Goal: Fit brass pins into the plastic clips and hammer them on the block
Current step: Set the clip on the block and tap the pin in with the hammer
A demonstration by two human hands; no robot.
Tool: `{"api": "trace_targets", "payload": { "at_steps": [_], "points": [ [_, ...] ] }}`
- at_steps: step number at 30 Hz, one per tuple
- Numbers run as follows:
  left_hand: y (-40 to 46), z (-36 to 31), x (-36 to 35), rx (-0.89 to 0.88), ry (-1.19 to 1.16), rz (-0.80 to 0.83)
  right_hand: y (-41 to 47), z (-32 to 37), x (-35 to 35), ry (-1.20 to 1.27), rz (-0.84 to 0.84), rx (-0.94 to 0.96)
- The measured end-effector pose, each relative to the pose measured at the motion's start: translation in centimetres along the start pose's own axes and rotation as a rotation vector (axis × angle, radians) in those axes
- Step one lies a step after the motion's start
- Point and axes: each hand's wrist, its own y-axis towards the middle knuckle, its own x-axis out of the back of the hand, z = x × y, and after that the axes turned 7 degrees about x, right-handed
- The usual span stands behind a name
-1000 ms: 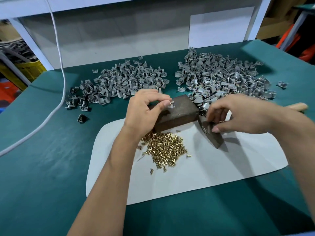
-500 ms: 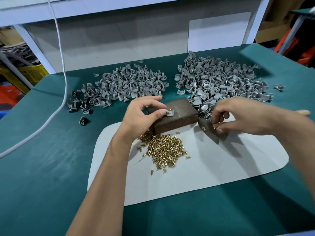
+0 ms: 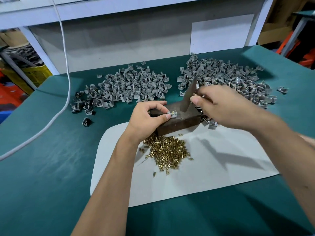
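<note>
A white cable (image 3: 65, 68) is hanging down at the far left and trailing across the green desk (image 3: 42, 167). Next to it, a loose heap of grey plastic clips (image 3: 129, 86) is lying on the desk, with a few dark strays at its left edge. In front of that heap, the left hand (image 3: 144, 120) is reaching in from below and pinching a single clip (image 3: 172, 114) between thumb and fingertips, holding it down on the top face of the dark block (image 3: 180, 121); a brass pin (image 3: 172, 112) is standing up out of this clip. The block is sitting on the far edge of a white mat (image 3: 221, 167), and a pile of brass pins (image 3: 167, 151) is lying on the mat just in front of the block, partly under the left wrist. Above the right part of the block, the hammer (image 3: 189, 94) is tilting up, its head blurred. The right hand (image 3: 226, 108) is gripping it with curled fingers, thumb pressed along the side. Behind this hand, a second, larger heap of clips (image 3: 230, 75) is spreading over the desk, and a few of them are lying beside the block's right end.
</note>
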Motion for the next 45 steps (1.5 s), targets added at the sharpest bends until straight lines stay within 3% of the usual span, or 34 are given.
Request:
{"api": "trace_targets", "payload": {
  "at_steps": [2,8,13,15,19,23,25,29,33,36,40,45],
  "points": [
    [0.0,0.0,0.0,0.009,-0.005,0.0,0.3,0.4,-0.5,-0.183,-0.028,0.05],
    [0.1,-0.1,-0.1,0.04,-0.02,0.004,0.6,2.5,-0.7,-0.264,-0.391,0.148],
    [0.1,-0.2,0.0,0.051,-0.039,0.017,0.5,3.1,-2.6,-0.425,-0.014,-0.031],
    [0.1,-0.3,0.0,0.053,-0.022,0.005,0.9,2.8,-1.6,-0.441,-0.033,-0.021],
    [0.2,-0.2,0.0,0.068,-0.023,-0.002,0.9,3.0,-1.5,-0.365,-0.296,0.048],
    [0.0,-0.4,0.0,0.07,-0.025,0.003,0.7,3.2,-2.8,-0.402,-0.016,-0.041],
    [-0.1,-0.5,0.0,0.073,-0.019,-0.006,1.2,3.2,-1.5,-0.471,-0.022,-0.008],
    [0.0,-0.4,0.0,0.078,-0.024,0.003,1.1,3.5,-1.6,-0.387,-0.3,0.049],
    [-0.1,-0.5,0.0,0.069,-0.03,0.009,0.9,3.2,-2.7,-0.419,-0.021,-0.029],
    [-0.2,-0.5,-0.3,0.021,0.023,-0.016,1.3,2.6,-1.5,-0.492,-0.035,0.018],
    [-0.3,-0.7,-0.7,0.003,0.019,-0.02,1.2,2.2,-1.8,-0.375,-0.143,-0.033],
    [-0.2,-0.4,-0.6,0.052,-0.093,0.003,0.6,2.1,-2.8,-0.357,-0.079,-0.059]
  ]
}}
